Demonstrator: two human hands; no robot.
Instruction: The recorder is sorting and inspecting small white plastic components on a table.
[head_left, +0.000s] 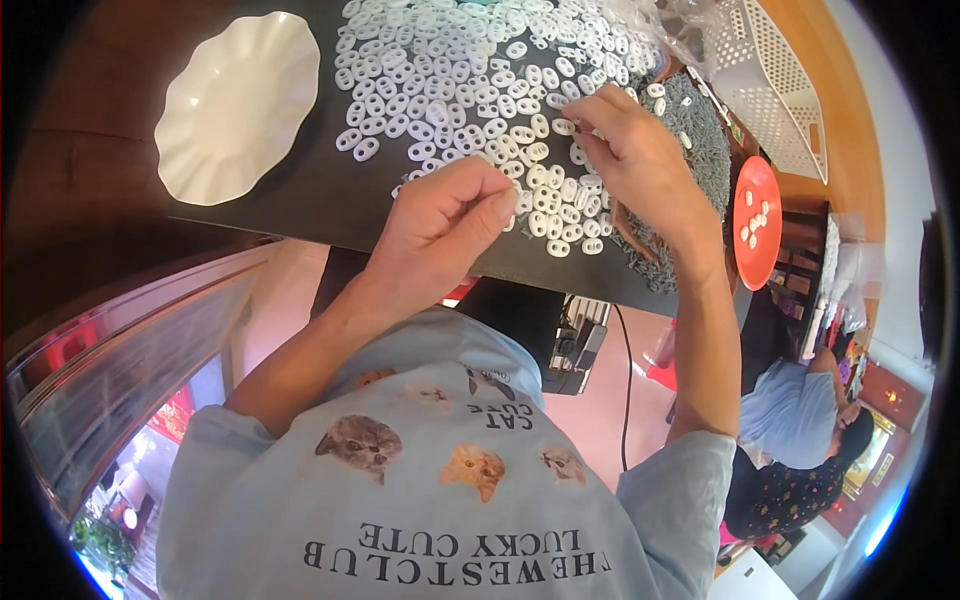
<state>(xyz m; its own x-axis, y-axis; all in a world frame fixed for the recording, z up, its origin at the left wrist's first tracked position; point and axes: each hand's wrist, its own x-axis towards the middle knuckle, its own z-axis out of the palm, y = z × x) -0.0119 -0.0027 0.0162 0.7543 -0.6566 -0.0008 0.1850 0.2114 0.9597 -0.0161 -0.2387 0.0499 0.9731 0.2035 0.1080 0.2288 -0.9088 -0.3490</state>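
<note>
Many small white oval plastic pieces, each with two holes (pixel 558 247), are spread over a dark tabletop (pixel 330 205). My left hand (pixel 445 215) is closed at the near edge of the spread, thumb pressed to the curled index finger; what the pinch holds is hidden. Further right, my right hand (pixel 640 150) reaches down among the pieces with thumb and fingertips drawn close together. A white piece (pixel 563 127) lies right at those fingertips, but I cannot tell if it is gripped. A heap of tiny grey parts (pixel 700 150) sits just beyond my right hand.
An ivory scalloped dish (pixel 238 110) stands at the left. On the right are a red plate (pixel 757 262) holding several white pieces and a white perforated basket (pixel 770 85). Clear plastic bags (pixel 680 30) lie at the far side. Another person (pixel 795 420) sits at the lower right.
</note>
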